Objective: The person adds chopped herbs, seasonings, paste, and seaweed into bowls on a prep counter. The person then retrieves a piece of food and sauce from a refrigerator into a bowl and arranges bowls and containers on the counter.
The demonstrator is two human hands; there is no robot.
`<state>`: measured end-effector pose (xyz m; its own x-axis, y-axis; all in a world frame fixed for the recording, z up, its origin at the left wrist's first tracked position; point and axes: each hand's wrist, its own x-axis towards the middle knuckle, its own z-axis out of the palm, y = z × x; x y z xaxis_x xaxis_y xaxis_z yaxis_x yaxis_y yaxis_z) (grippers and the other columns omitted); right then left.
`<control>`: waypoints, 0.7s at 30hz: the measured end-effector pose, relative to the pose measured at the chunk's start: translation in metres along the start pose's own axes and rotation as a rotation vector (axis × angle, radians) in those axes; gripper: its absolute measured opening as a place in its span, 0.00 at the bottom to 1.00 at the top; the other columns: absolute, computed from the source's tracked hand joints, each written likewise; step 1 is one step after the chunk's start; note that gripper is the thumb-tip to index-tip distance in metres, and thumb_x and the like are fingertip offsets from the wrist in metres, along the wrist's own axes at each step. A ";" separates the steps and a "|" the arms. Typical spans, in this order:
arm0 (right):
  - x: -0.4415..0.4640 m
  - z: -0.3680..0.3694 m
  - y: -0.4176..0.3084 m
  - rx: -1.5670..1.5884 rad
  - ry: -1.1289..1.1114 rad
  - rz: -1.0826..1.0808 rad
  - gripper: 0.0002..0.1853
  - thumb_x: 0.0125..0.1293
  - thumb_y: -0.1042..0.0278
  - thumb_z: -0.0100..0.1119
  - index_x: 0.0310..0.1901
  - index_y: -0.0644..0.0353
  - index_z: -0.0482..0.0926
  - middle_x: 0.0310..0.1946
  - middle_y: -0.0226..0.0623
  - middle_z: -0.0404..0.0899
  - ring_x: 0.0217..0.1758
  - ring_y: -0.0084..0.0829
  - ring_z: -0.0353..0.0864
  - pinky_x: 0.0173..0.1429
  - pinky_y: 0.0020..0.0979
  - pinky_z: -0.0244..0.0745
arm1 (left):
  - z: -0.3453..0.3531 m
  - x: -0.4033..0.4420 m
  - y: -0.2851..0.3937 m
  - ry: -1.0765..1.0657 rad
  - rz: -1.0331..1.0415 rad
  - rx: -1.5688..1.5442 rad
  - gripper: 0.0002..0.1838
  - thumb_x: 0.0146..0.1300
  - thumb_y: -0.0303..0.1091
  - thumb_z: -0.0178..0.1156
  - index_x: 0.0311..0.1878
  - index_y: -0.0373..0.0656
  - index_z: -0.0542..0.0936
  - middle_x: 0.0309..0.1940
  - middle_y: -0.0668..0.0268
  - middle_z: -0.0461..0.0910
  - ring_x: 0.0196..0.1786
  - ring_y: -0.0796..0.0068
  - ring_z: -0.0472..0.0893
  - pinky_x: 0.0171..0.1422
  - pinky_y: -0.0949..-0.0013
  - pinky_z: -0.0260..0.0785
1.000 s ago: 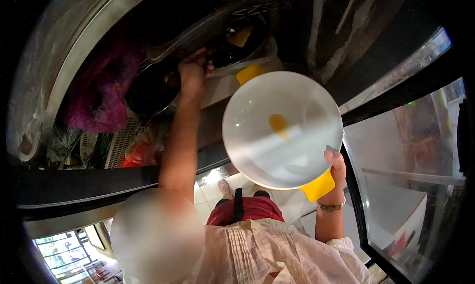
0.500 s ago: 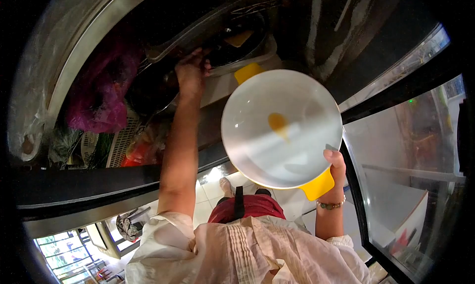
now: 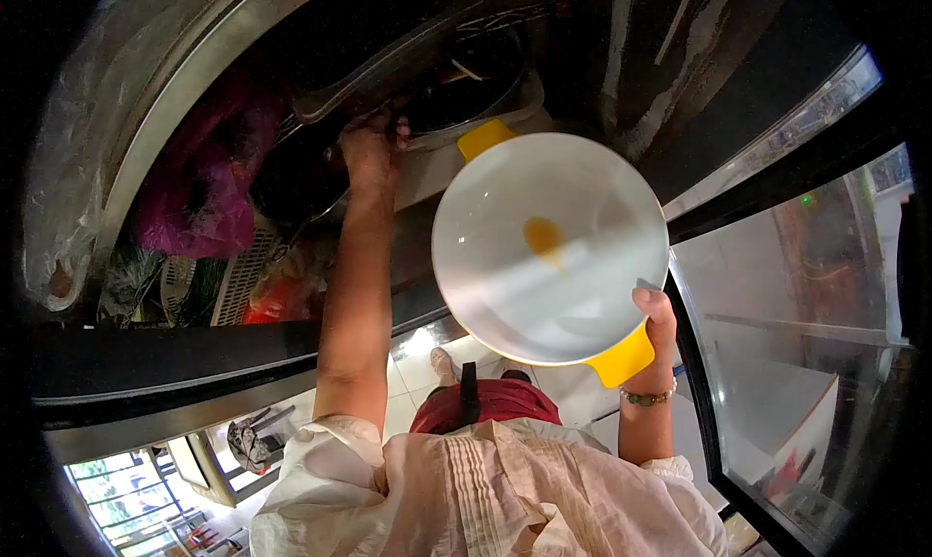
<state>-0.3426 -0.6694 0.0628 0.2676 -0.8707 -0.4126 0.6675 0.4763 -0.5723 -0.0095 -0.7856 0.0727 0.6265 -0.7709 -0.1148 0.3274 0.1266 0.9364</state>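
Observation:
A white bowl (image 3: 553, 304) with yellow handles has a small orange-yellow puddle (image 3: 543, 238) in it. My right hand (image 3: 657, 326) grips its lower right rim and handle, thumb over the edge. My left hand (image 3: 372, 147) reaches into the dark compartment, its fingers bent at the edge of a dark round pan (image 3: 476, 96). Whatever those fingers touch is hard to make out in the shadow. A pale thin piece shows inside the pan. Another dark vessel (image 3: 299, 173) lies left of my left hand.
A purple plastic bag (image 3: 209, 193) lies at the left of the compartment, above a light slotted basket (image 3: 240, 277) and a red item in clear plastic (image 3: 275, 295). On the right stands a transparent door panel (image 3: 767, 304) with a dark frame.
My left hand has shifted slightly down and left. The yellowish piece in the pan now appears as a thin pale strip. A blurred round patch at lower left is gone; the bowl hardly moved.

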 end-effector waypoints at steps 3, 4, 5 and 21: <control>-0.001 0.002 -0.004 -0.035 -0.016 0.018 0.22 0.50 0.65 0.51 0.47 0.67 0.68 0.38 0.40 0.75 0.38 0.34 0.76 0.44 0.31 0.73 | -0.003 0.007 -0.007 -0.079 0.020 -0.018 0.13 0.58 0.26 0.51 0.47 0.33 0.72 0.26 0.60 0.75 0.22 0.75 0.71 0.22 0.75 0.61; -0.001 0.002 -0.006 -0.067 -0.040 0.045 0.23 0.50 0.65 0.50 0.49 0.64 0.67 0.38 0.36 0.74 0.41 0.31 0.74 0.47 0.30 0.70 | -0.002 0.009 -0.010 -0.078 0.021 -0.018 0.13 0.58 0.26 0.51 0.47 0.33 0.72 0.26 0.60 0.75 0.22 0.75 0.71 0.22 0.75 0.61; -0.002 0.004 -0.006 -0.067 -0.040 0.045 0.23 0.50 0.65 0.50 0.49 0.64 0.67 0.38 0.36 0.74 0.41 0.31 0.74 0.47 0.30 0.70 | 0.000 0.011 -0.014 -0.067 0.049 0.134 0.13 0.58 0.26 0.51 0.46 0.33 0.73 0.24 0.60 0.75 0.21 0.75 0.71 0.22 0.74 0.61; -0.004 0.009 -0.009 -0.077 -0.019 0.028 0.24 0.50 0.63 0.52 0.49 0.65 0.67 0.41 0.39 0.73 0.43 0.33 0.74 0.48 0.32 0.69 | -0.006 0.009 -0.012 -0.015 -0.010 0.100 0.11 0.57 0.25 0.52 0.43 0.31 0.74 0.22 0.62 0.75 0.18 0.75 0.69 0.20 0.74 0.58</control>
<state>-0.3431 -0.6713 0.0762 0.2991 -0.8586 -0.4163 0.6040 0.5081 -0.6140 -0.0033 -0.7899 0.0588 0.6127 -0.7811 -0.1202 0.2612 0.0566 0.9636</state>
